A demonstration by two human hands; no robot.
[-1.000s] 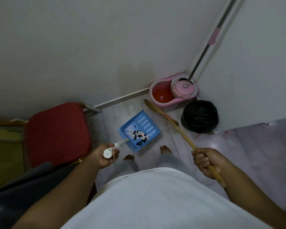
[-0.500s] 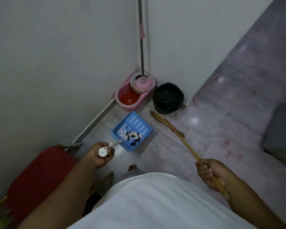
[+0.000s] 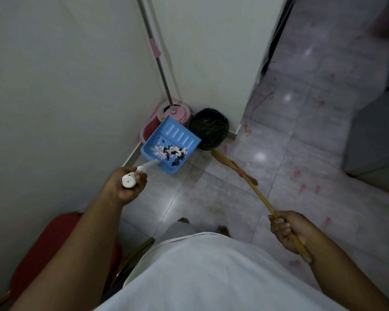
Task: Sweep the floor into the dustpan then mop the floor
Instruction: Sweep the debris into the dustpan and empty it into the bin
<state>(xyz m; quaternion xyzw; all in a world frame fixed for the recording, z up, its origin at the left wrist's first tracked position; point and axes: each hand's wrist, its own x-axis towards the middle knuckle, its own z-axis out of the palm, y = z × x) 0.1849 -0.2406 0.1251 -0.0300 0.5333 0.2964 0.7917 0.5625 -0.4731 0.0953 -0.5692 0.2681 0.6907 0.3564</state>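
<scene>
step, I judge: emptying dustpan (image 3: 180, 136) | my left fingers (image 3: 141, 178) clasp its handle, right fingers (image 3: 279, 226) clasp broom (image 3: 257, 195) | next: tip scraps (image 3: 171, 153) into bin (image 3: 209, 129)

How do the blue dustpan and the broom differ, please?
The dustpan is blue with a white handle; the broom is tan. The dustpan holds scraps; the broom holds nothing. The left hand grips the dustpan, the right hand the broom. Both point towards the black bin.
</scene>
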